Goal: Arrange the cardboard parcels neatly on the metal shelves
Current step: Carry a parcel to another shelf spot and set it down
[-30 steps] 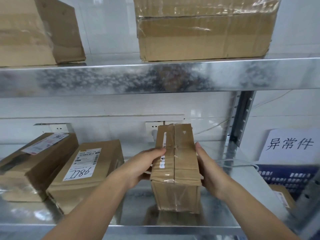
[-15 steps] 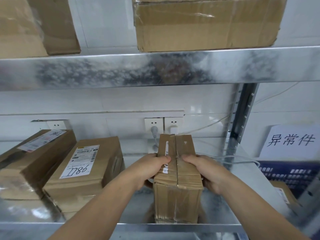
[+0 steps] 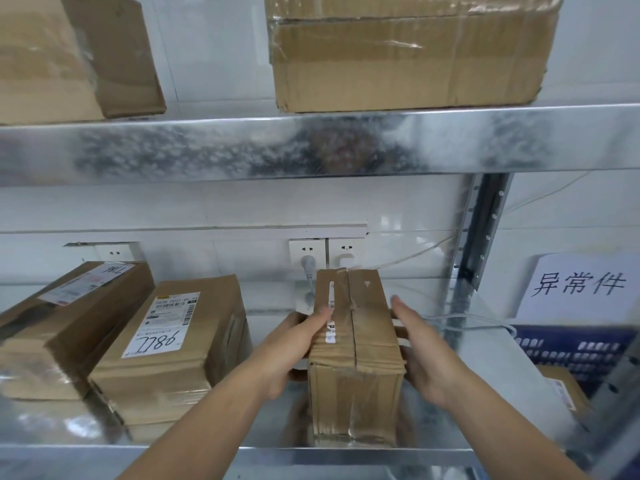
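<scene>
A narrow taped cardboard parcel (image 3: 356,372) stands upright on the lower metal shelf (image 3: 311,457), near its front edge. My left hand (image 3: 294,344) grips its left side, with the thumb lying over the top edge. My right hand (image 3: 426,355) lies flat against its right side with the fingers straight. To the left sit a labelled parcel (image 3: 166,341) marked with handwritten digits and another labelled parcel (image 3: 69,323) beyond it. On the upper shelf (image 3: 311,147) rest a large parcel (image 3: 408,57) and a second one (image 3: 69,53) at the left.
Wall sockets (image 3: 325,252) with a plug and white cable (image 3: 467,320) sit behind the narrow parcel. A perforated upright post (image 3: 485,237) bounds the shelf on the right. Beyond it are a paper sign (image 3: 581,285) and a blue crate (image 3: 571,348) holding a small parcel (image 3: 561,386).
The narrow parcel came down and now stands on the shelf. Both hands slid from its top to its sides, and the right fingers straightened.
</scene>
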